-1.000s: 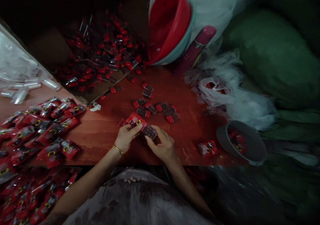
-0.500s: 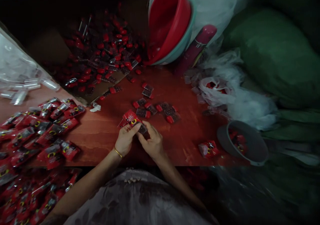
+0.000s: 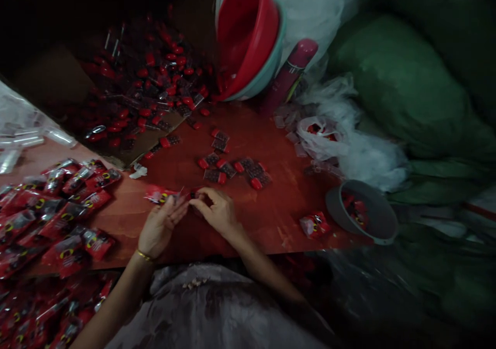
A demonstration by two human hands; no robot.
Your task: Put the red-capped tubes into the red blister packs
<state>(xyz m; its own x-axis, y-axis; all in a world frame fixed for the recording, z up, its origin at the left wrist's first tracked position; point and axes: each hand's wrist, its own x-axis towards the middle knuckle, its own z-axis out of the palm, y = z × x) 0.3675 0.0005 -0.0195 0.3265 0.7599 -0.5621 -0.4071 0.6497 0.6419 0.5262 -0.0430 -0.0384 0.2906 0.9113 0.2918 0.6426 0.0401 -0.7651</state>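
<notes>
My left hand [image 3: 160, 225] pinches a small red packet [image 3: 160, 195] by its right end, low over the reddish table [image 3: 271, 219]. My right hand [image 3: 215, 212] is curled just to its right, fingertips closed near the packet's opening; what they hold is too small to make out. Several small dark pieces with red caps [image 3: 232, 168] lie loose just beyond my hands. A heap of filled red packets [image 3: 54, 214] covers the table's left side.
A cardboard box [image 3: 135, 90] of red-capped pieces lies open at the back. Tilted red and teal basins [image 3: 248, 39] lean behind it. A grey bowl [image 3: 362, 212] and one packet [image 3: 313, 224] sit right. Crumpled clear plastic [image 3: 349, 142] and green sacks [image 3: 406, 80] fill the right.
Both hands have moved left and slightly down with the packet. The dark piece my right hand held is no longer visible outside the packet. The view shifted, too.
</notes>
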